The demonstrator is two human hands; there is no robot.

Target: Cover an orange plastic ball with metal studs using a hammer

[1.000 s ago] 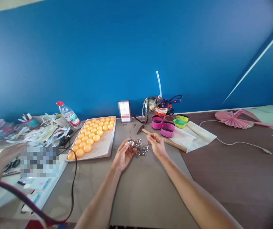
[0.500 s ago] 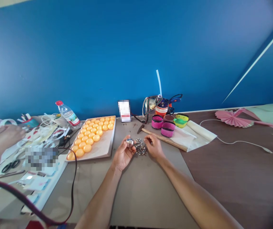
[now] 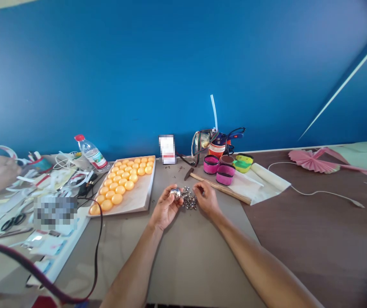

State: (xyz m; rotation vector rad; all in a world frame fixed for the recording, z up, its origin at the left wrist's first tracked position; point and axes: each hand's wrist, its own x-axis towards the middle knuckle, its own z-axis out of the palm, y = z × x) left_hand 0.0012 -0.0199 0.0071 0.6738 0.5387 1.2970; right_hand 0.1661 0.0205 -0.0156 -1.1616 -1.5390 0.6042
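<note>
Silvery, one ball [image 3: 176, 193] sits in the left hand [image 3: 165, 208].

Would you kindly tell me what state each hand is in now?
Left hand: closed, holding a shiny round object.
Right hand: curled beside the small metal pieces; whether it holds one cannot be told.
</note>
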